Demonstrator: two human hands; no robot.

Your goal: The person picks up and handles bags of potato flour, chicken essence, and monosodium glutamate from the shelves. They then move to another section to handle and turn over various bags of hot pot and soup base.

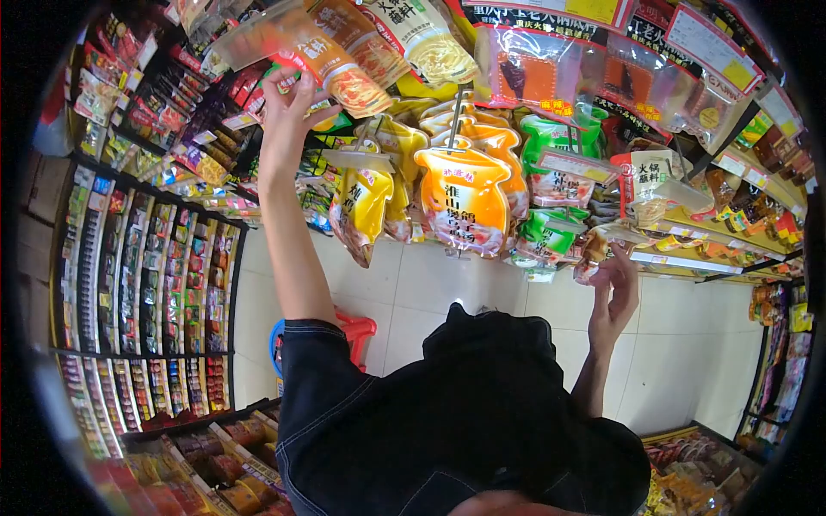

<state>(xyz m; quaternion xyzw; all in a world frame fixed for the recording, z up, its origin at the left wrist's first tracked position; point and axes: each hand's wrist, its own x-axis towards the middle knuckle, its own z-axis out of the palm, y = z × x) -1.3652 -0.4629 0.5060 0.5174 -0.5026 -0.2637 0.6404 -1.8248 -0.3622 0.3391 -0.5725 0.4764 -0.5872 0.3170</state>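
My left hand (288,107) is raised at the upper left, its thumb and index finger pinching the edge of an orange hot pot dipping sauce packet (340,73); its other fingers stick out. Similar sauce packets, one cream (422,39), hang beside it. Lower right, my right hand (615,292) has curled fingers at the bottom of a small brownish packet (592,256), which it seems to grip. Between my hands hang yellow pouches (361,206), an orange soup pouch (463,198) and green pouches (548,232).
Clear price-tag holders (578,165) stick out from the hooks. Clear-fronted hot pot base packs (533,73) hang above. Stocked shelves (151,267) stand at the left, with more goods (783,344) at the right. A red plastic stool-like item (357,331) is on the tiled floor (413,292).
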